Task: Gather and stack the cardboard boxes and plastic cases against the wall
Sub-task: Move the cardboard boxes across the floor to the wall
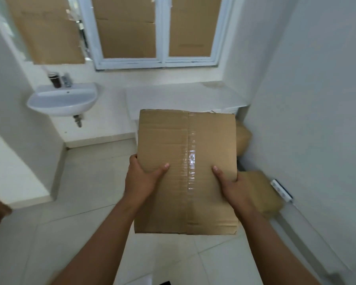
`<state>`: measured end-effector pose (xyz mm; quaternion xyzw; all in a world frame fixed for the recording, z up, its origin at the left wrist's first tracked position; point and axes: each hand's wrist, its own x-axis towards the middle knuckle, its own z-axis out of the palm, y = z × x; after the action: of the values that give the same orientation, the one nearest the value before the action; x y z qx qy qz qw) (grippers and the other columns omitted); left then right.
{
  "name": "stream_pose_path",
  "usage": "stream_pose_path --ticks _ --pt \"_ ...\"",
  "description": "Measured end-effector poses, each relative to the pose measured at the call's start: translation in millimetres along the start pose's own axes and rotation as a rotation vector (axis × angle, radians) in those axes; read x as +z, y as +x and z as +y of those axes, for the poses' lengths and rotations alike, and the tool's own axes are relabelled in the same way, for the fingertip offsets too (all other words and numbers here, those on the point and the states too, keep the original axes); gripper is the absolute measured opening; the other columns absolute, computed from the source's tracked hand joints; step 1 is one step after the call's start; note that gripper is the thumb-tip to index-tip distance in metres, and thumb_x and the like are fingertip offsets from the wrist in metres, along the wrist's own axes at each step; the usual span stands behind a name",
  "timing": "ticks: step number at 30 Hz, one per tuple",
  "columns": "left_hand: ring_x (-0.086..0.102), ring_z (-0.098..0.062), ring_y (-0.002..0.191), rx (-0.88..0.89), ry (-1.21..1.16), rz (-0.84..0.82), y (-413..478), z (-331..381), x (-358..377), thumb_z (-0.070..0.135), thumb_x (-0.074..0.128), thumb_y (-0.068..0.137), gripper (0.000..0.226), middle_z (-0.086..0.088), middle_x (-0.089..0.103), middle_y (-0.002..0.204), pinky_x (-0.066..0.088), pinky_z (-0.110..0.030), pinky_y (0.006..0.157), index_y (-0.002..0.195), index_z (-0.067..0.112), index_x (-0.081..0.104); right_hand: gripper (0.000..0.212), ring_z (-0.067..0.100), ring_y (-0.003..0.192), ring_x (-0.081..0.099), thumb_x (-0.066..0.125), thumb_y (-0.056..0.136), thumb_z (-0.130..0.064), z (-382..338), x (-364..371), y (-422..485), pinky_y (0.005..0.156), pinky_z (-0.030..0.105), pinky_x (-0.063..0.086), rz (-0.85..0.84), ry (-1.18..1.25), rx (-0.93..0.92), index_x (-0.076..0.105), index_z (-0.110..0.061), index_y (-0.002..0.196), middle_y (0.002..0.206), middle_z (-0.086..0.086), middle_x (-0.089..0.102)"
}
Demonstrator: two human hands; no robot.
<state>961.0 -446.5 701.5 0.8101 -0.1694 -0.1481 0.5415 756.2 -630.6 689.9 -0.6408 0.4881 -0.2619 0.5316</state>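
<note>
I hold a brown cardboard box [186, 171], its top seam sealed with clear tape, at chest height over the tiled floor. My left hand [142, 177] grips its left side with the thumb on top. My right hand [232, 188] grips its right side the same way. Behind the box, against the right wall, sits another brown box or parcel [244, 138] under the counter. A further cardboard box [263, 194] lies on the floor by the right wall, partly hidden by my right wrist.
A white counter [183, 97] runs under the window [158, 31], whose panes are covered with cardboard. A white wall sink [64, 99] with a dark jar [55, 79] is at the left. A white power strip [281, 191] lies along the right wall.
</note>
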Motion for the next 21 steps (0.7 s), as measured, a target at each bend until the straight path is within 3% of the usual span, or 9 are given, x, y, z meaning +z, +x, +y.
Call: stream_pose_path --ticks 11,13,21 --pt "0.059 -0.016 0.107 0.048 0.029 -0.278 -195.1 59.4 229.5 0.062 0.089 0.071 0.097 0.009 0.055 0.125 0.051 -0.032 0.082 0.144 0.023 0.038 0.089 0.008 0.103 0.071 0.078 0.059 -0.087 123.6 -295.8 -52.1 0.097 0.042 0.058 0.253 0.022 0.114 0.068 -0.037 0.131 0.112 -0.017 0.075" --pt "0.061 -0.014 0.105 0.053 0.047 -0.313 -216.3 67.3 259.1 0.061 0.089 0.072 0.095 0.011 0.056 0.123 0.049 -0.028 0.074 0.143 0.024 0.039 0.083 0.007 0.1 0.072 0.08 0.061 -0.084 140.6 -329.4 -55.9 0.095 0.04 0.059 0.276 0.04 0.14 0.071 -0.034 0.127 0.109 -0.018 0.076" --pt "0.062 -0.017 0.103 0.055 0.162 -0.412 -233.6 93.6 368.9 0.061 0.09 0.07 0.083 0.01 0.057 0.116 0.053 -0.037 0.082 0.128 0.029 0.04 0.069 0.008 0.102 0.069 0.082 0.071 -0.072 183.6 -411.3 -36.6 0.087 0.032 0.053 0.36 0.114 0.243 0.071 -0.033 0.126 0.106 -0.019 0.073"
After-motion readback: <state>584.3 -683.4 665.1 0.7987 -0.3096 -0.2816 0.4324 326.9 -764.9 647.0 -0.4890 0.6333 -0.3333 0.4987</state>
